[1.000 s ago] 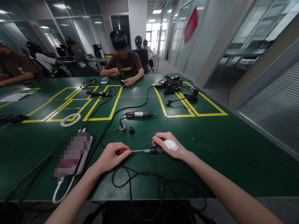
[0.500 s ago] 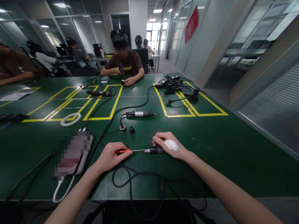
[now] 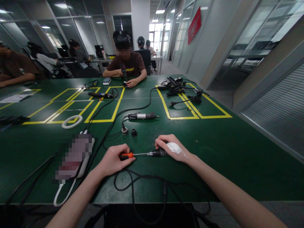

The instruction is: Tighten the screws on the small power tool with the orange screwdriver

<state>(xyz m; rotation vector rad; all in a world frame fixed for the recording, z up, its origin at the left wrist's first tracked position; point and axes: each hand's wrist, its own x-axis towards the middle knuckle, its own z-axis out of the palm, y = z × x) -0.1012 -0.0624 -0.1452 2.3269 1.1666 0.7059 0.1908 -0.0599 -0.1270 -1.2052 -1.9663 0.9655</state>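
My left hand (image 3: 112,161) is curled round the handle of a screwdriver (image 3: 129,155) with an orange and black grip, its thumb and fingertips slightly parted about it. The thin steel shaft points right and meets the metal nose of a black electric screwdriver (image 3: 158,153). My right hand (image 3: 169,144) grips that tool's body, most of which is hidden under the palm. A white patch (image 3: 174,148) lies on the back of this hand. Just beyond sit a round metal part with a stem (image 3: 124,130) and a black cone-shaped cap (image 3: 134,132), with several tiny bits nearby.
A silver and black electric screwdriver (image 3: 142,116) lies farther out. At left are a white tape roll (image 3: 72,122) and a blurred-out device (image 3: 74,155) with cables. Loose black cable (image 3: 133,186) loops in front. Across the green table sits a co-worker (image 3: 125,61); tangled cables (image 3: 174,85) lie right.
The fingers of my left hand have loosened and spread on the screwdriver handle, showing more of its orange collar. My right hand has stayed in place.
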